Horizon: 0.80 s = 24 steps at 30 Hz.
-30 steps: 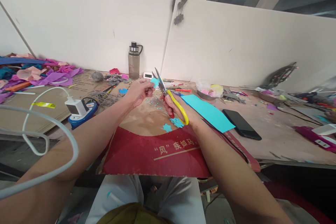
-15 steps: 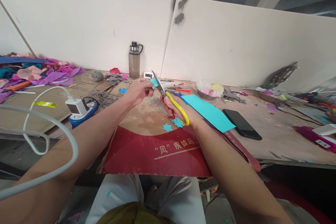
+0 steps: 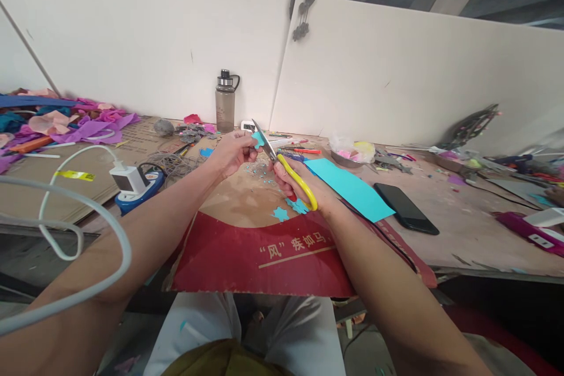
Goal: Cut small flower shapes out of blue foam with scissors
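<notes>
My left hand [image 3: 231, 154] pinches a small turquoise paper piece [image 3: 258, 139] above the bench. My right hand [image 3: 296, 182] grips yellow-handled scissors [image 3: 282, 161], whose blades are closed on the edge of that piece. Below the hands, small turquoise cut-out shapes [image 3: 291, 208] and tiny scraps [image 3: 259, 171] lie on a brown and red cardboard sheet [image 3: 259, 252]. A larger turquoise paper sheet [image 3: 352, 188] lies just right of my right hand.
A black phone [image 3: 405, 208] lies right of the turquoise sheet. A grey water bottle [image 3: 224, 101] stands at the white back wall. A white charger with cable [image 3: 126, 178] sits left. Purple and pink paper [image 3: 66, 123] is heaped far left; craft clutter [image 3: 476, 158] covers the right.
The scissor blades, spread a second ago, have closed on the turquoise piece and tilted slightly left. My left hand has kept hold of the piece in nearly the same place.
</notes>
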{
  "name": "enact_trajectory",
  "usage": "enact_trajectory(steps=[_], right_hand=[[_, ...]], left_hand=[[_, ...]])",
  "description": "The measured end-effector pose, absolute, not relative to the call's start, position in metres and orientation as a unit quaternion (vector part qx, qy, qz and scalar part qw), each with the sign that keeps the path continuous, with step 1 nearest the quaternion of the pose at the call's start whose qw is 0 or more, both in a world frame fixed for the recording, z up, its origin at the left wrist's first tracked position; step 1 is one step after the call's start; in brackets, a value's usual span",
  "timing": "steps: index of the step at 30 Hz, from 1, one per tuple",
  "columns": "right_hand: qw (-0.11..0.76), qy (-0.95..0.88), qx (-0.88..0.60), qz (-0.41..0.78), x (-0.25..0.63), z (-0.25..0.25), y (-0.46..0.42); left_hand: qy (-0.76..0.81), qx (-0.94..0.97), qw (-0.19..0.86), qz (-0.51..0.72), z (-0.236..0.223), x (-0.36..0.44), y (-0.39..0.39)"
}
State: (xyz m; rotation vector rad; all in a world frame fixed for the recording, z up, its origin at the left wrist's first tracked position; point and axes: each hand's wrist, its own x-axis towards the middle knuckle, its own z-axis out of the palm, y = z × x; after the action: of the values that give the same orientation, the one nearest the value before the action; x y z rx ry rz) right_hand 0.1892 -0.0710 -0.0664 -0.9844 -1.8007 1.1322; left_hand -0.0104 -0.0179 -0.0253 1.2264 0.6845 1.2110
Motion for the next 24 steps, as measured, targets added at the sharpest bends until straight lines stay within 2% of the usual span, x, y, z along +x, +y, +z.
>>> enact_trajectory(steps=[24], right_hand=[[0.436, -0.652, -0.380, 0.490, 0.179, -0.062, -0.077]], left_hand=[[0.282, 0.539, 0.601, 0.519, -0.030, -0.006, -0.021]])
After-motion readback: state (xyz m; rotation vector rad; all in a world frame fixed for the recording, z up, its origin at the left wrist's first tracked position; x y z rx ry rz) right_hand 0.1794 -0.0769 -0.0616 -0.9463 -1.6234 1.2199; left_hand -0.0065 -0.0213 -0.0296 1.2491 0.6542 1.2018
